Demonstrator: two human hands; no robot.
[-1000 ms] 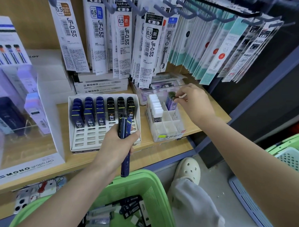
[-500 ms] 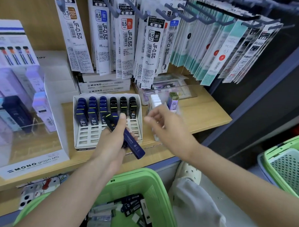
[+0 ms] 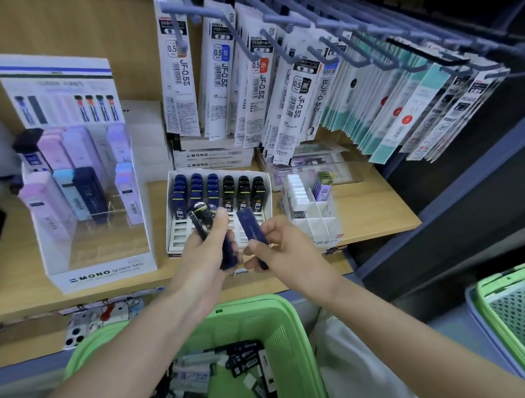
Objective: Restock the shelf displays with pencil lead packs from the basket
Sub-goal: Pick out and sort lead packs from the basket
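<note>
My left hand grips a small bunch of dark blue lead packs just in front of the white slotted display tray. My right hand pinches one blue lead pack beside it, tilted, over the tray's front rows. The tray's back rows hold blue and black packs; its front slots stand bare. The green basket below my arms holds several loose packs.
A white divided box with white and purple packs sits right of the tray. A MONO graph display stand is at the left. Refill cards hang on hooks above. Another green basket stands at the right.
My right hand left the white divided box, came left to my left hand and took one blue pack from the bunch. My left hand rose slightly toward the tray.
</note>
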